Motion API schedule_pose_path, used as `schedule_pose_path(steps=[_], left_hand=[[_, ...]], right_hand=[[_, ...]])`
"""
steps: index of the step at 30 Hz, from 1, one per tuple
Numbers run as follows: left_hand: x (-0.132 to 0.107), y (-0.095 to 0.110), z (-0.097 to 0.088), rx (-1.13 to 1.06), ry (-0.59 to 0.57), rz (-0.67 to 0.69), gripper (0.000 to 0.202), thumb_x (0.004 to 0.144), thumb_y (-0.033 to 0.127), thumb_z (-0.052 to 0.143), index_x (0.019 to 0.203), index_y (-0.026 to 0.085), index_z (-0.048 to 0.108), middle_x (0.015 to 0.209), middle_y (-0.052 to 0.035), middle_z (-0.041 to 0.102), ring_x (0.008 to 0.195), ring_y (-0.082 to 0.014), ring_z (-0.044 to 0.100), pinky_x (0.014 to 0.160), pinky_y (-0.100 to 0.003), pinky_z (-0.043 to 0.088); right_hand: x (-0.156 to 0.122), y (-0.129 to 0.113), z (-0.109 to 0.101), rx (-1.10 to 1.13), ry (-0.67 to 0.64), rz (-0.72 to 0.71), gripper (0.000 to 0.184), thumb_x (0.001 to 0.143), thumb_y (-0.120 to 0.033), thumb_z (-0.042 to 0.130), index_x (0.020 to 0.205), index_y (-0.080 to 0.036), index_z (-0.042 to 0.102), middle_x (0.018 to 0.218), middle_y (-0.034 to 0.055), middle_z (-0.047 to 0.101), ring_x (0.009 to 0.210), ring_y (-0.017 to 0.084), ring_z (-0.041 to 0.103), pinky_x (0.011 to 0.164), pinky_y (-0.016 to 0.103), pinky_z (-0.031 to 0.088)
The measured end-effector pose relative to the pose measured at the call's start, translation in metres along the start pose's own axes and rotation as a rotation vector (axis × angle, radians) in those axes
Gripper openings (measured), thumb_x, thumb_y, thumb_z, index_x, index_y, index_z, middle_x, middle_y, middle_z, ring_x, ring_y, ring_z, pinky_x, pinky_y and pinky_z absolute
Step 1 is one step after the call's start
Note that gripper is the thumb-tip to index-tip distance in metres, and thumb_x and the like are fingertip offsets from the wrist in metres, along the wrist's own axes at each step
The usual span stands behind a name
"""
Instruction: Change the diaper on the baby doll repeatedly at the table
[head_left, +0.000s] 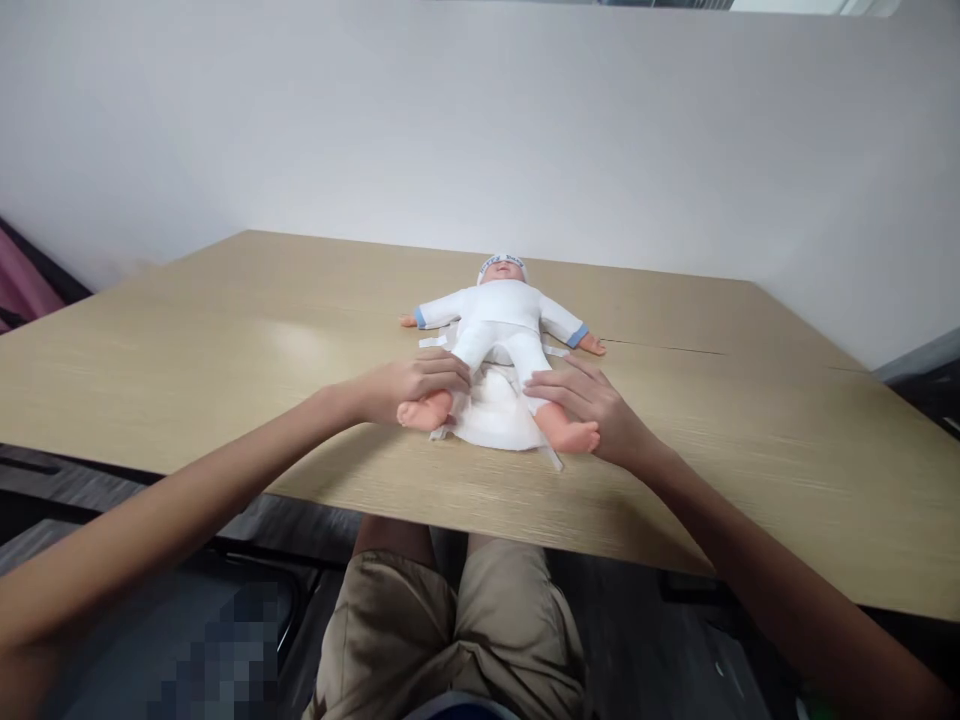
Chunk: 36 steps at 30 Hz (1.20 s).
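Observation:
A baby doll point(499, 320) in white clothes and a white cap lies on its back on a light wooden table point(225, 340), arms spread, feet toward me. A white cloth or diaper point(499, 420) lies spread under its legs. My left hand point(409, 385) is wrapped round the doll's leg just above the bare foot on the left. My right hand point(592, 400) rests on the doll's other leg, fingers curled over it near the bare foot.
The table runs wide to both sides, with a seam point(712, 350) at the right. A plain white wall point(480, 120) stands behind it. My knees in beige shorts point(450, 620) sit under the near table edge.

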<state>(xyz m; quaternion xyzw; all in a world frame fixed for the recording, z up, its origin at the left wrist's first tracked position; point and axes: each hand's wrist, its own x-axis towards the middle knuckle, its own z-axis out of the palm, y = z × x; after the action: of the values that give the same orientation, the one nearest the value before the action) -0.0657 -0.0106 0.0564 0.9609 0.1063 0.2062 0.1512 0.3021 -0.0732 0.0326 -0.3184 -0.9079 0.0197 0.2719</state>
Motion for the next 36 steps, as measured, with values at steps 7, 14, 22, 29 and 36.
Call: schedule_pose_path(steps=[7,14,22,29,36], left_hand=[[-0.03,-0.02,0.022,-0.002,-0.033,0.018,0.054,0.099,0.014,0.072,0.153,0.018,0.067,0.154,-0.0207,0.071,0.154,-0.0353,0.061,0.128,-0.063,0.052],[-0.028,-0.011,0.025,-0.035,-0.079,-0.019,0.064,0.095,-0.002,0.067,0.154,0.021,0.068,0.159,-0.017,0.07,0.16,-0.0319,0.056,0.131,-0.062,0.052],[-0.024,-0.004,0.01,-0.054,-0.153,-0.086,0.063,0.096,-0.003,0.062,0.151,0.027,0.071,0.16,-0.012,0.069,0.158,-0.0293,0.057,0.128,-0.055,0.054],[-0.009,0.025,0.018,0.155,-0.168,-0.247,0.044,0.104,0.053,0.075,0.134,0.022,0.07,0.151,-0.0164,0.071,0.143,-0.0382,0.062,0.119,-0.053,0.05],[0.001,0.029,0.037,0.273,-0.092,-0.328,0.006,0.103,0.025,0.065,0.108,0.021,0.066,0.117,-0.0121,0.077,0.117,-0.0341,0.065,0.101,-0.047,0.052]], right_hand=[[-0.031,0.026,0.018,-0.075,-0.071,-0.09,0.045,0.11,-0.019,0.042,0.138,-0.024,0.077,0.151,0.0098,0.076,0.148,0.025,0.067,0.135,0.059,0.041],[-0.026,0.019,0.016,-0.045,-0.12,-0.061,0.043,0.112,-0.019,0.046,0.142,-0.029,0.076,0.151,0.0077,0.076,0.149,0.024,0.067,0.134,0.058,0.045],[-0.019,0.021,-0.007,0.234,-0.207,0.094,0.045,0.113,-0.018,0.044,0.139,-0.03,0.08,0.156,0.0064,0.073,0.145,0.023,0.07,0.125,0.047,0.057],[-0.008,-0.035,0.0,0.003,-0.184,0.23,0.053,0.106,-0.053,0.07,0.15,-0.023,0.069,0.152,0.0175,0.071,0.142,0.039,0.066,0.119,0.06,0.056],[-0.004,-0.035,0.026,-0.139,-0.081,0.241,0.028,0.104,-0.017,0.058,0.124,-0.023,0.076,0.127,0.0148,0.076,0.119,0.034,0.071,0.102,0.049,0.058]])
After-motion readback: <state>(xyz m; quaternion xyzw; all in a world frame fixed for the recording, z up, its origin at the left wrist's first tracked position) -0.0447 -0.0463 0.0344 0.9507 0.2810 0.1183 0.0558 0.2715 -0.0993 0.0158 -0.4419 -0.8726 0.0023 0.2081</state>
